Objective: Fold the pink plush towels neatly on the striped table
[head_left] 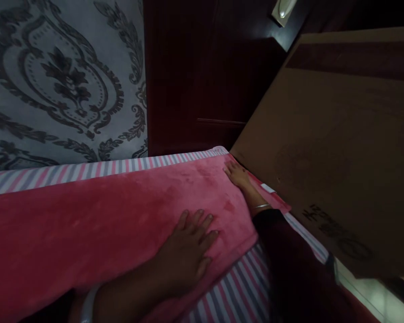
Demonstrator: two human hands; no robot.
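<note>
A pink-red plush blanket [121, 215] lies spread over a sheet with pink, grey and white stripes [232, 287]. On the blanket near the middle, my left hand [184, 255] rests flat with its fingers spread and a light bangle at the wrist. Farther off, by the blanket's far right corner, my right hand [237, 174] lies palm down, fingers stretched out. A thin bangle and a dark sleeve show on the right arm. Beside that hand, a small white tag [268, 188] sits at the blanket's edge. Neither hand holds anything.
A large cardboard panel or box [336, 134] with dark handwriting leans along the right side. Behind the bed stands a dark red-brown door [195, 80] with a metal handle plate [283, 11]. Patterned grey wallpaper [67, 80] covers the left. Pale floor tiles [373, 296] show at lower right.
</note>
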